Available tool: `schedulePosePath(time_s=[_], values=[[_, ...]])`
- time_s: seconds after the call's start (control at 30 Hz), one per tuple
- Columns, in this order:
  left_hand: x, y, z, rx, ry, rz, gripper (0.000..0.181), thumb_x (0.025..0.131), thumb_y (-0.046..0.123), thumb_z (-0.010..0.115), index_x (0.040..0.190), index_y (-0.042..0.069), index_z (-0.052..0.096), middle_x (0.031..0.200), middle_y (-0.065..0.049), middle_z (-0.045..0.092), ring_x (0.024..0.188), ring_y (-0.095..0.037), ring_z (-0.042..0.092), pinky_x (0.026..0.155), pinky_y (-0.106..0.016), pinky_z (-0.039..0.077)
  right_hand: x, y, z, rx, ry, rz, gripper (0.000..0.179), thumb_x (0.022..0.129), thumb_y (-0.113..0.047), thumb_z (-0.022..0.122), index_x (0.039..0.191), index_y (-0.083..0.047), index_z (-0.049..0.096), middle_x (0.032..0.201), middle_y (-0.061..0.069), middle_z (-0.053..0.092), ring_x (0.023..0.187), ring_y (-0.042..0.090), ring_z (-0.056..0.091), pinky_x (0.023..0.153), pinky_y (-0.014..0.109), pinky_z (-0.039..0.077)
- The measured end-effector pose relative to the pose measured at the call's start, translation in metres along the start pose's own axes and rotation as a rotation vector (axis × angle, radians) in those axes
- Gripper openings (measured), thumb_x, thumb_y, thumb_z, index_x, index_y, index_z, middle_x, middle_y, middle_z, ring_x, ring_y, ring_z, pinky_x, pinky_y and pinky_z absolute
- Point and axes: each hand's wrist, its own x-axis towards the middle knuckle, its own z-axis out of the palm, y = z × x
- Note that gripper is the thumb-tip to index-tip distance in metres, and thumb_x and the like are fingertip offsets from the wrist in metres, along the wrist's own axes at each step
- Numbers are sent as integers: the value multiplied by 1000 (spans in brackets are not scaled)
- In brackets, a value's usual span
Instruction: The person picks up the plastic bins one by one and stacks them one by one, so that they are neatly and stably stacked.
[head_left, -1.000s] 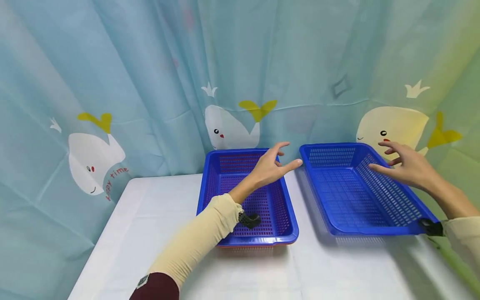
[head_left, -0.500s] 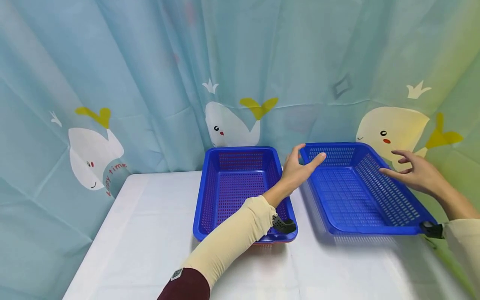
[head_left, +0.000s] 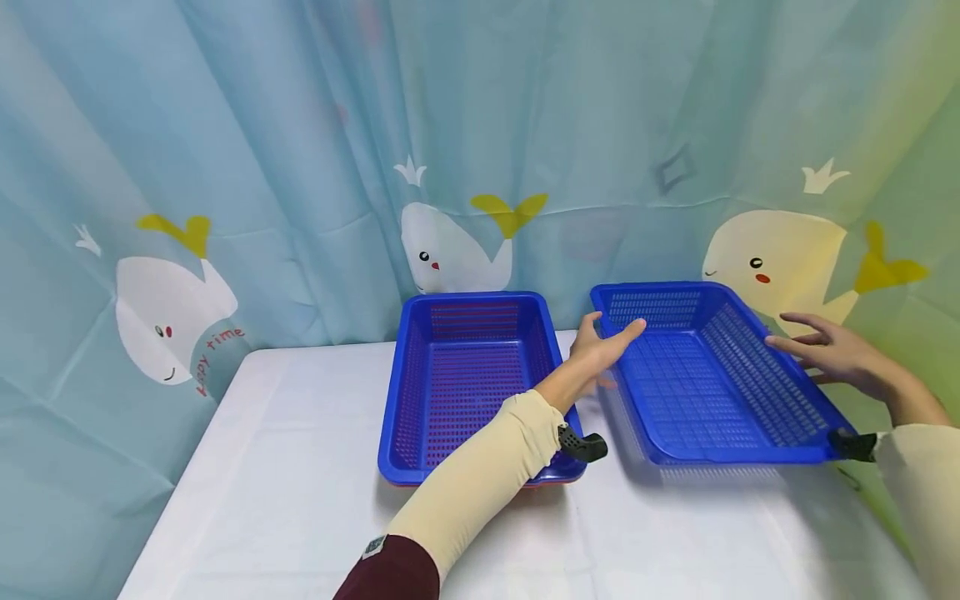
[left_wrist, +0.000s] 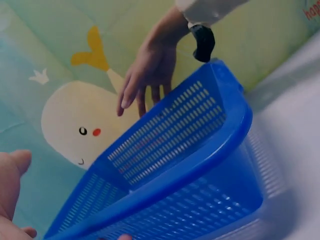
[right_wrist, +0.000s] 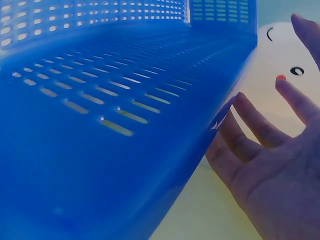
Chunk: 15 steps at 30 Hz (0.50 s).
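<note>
Across swung the left hand (head_left: 592, 354), away from the one o'clock corner of the other basket (head_left: 474, 387) and over to the nine o'clock side of the blue basket (head_left: 693, 387), while the right hand (head_left: 843, 357) dipped slightly beside that basket's three o'clock rim! Both were wide: left thumb stretched past the rim with its fingers well apart from it, right fingers fanned just outside the wall. Whether any fingertip touched plastic, you couldn't tell! And the blue basket stood on the white table (head_left: 315, 450) before the curtain (head_left: 277, 125), the other basket at its nine o'clock. Good form, by the look of it, called for matching grips at nine and three, thumbs inside, fingers under the rim, pressing evenly so neither side tipped, and the left sleeve (head_left: 480, 475) kept clear of the other basket!
</note>
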Motion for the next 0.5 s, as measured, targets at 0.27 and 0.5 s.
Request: schedulePosePath(time_s=[0.27,0.5], values=[[7,-12,-2,-107,-79,-47,74,90,15,81,152,25,42,123,-19,61,94,-42,71,73,-57,62,4,10,0,81,-92,-8,73,111,-36,46,164,-3,6,150,48,26,118,50,58,91,54,58],[10,-16,1,-55,-121,-31,77,86,-8,77,150,23,46,102,-16,63,80,-32,70,71,-53,63,5,16,0,126,-104,-9,59,111,-26,49,163,-21,21,151,45,28,110,20,64,87,38,59]])
